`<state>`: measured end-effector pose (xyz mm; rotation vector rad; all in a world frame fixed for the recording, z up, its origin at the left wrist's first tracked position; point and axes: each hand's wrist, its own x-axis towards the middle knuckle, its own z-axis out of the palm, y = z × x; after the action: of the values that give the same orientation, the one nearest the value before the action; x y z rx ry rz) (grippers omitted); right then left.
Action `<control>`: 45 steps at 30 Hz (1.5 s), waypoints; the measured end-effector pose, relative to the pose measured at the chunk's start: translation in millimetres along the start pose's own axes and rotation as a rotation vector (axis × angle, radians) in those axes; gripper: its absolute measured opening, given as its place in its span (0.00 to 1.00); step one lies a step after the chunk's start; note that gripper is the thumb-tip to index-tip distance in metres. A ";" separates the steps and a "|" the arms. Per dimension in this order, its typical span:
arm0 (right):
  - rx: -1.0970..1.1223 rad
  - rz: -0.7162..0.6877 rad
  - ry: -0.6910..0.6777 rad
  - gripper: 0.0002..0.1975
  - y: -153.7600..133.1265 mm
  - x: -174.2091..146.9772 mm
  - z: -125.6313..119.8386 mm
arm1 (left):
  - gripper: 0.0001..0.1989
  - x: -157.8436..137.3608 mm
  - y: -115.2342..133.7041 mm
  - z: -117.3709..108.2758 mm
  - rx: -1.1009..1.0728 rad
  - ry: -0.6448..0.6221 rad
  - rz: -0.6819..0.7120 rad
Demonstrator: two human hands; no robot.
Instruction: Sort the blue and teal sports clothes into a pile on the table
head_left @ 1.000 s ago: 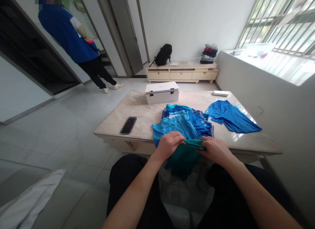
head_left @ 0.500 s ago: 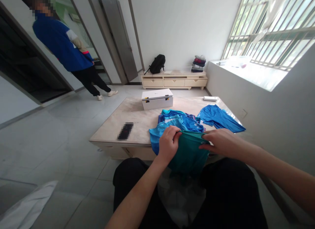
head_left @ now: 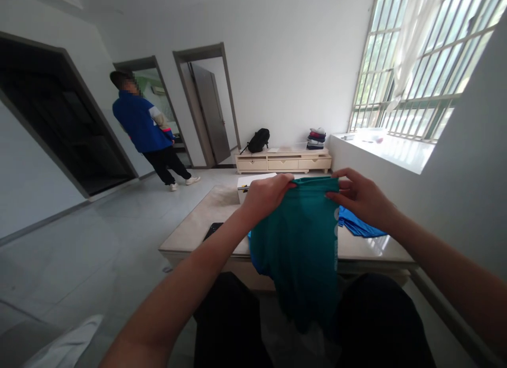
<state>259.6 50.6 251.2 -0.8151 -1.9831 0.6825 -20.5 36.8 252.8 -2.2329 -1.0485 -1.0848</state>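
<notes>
A teal garment (head_left: pixel 303 236) hangs down in front of me, with white printing along its right edge. My left hand (head_left: pixel 269 195) is closed on the left end of its top edge. At the right end, my right hand (head_left: pixel 360 192) pinches the same edge between thumb and fingers. The lower part of the cloth falls between my knees, over the front of the low table (head_left: pixel 217 204). Some bright blue cloth (head_left: pixel 258 263) shows behind its left side, and a blue garment (head_left: pixel 362 225) lies on the table beyond my right wrist. Most of the clothes pile is hidden.
A white box (head_left: pixel 255 179) stands on the table, partly covered by my left hand. A dark flat object (head_left: pixel 213 229) lies near my left forearm. Across the room, a low cabinet (head_left: pixel 277 163) bears a black backpack (head_left: pixel 259 140) and folded clothes (head_left: pixel 316 139). A person (head_left: pixel 144 125) stands at the left.
Both hands have lifted the teal garment higher, so it hangs longer and hides the pile behind. My view has tilted upward.
</notes>
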 end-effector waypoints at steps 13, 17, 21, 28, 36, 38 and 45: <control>0.321 0.015 -0.006 0.21 -1.8 -0.9 64.7 | 0.13 16.6 47.7 -31.8 -0.073 -0.223 0.027; 0.226 0.011 -0.031 0.19 -10.3 4.6 62.5 | 0.11 6.2 39.1 -30.3 -0.156 -0.193 -0.091; 0.115 -0.068 -0.051 0.15 -18.5 8.3 58.4 | 0.17 -17.3 28.8 -19.7 -0.401 -0.162 -0.249; 0.104 -0.006 -0.018 0.13 -11.2 15.0 44.4 | 0.12 -72.9 28.4 16.4 -0.711 -0.324 -0.435; -0.058 0.055 -0.049 0.13 -4.4 6.1 38.2 | 0.11 -89.7 36.6 51.0 -0.684 -0.070 -0.620; -0.067 0.081 -0.054 0.14 -1.8 4.6 34.4 | 0.11 -90.5 38.6 50.8 -0.562 0.008 -0.643; -0.021 0.145 -0.170 0.17 9.7 -12.4 17.1 | 0.21 -123.8 43.8 43.5 -0.191 -0.054 -0.230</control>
<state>252.6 44.8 229.8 -0.9475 -2.0997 0.8408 -15.8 -15.9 125.0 -2.3439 -1.2998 -1.2743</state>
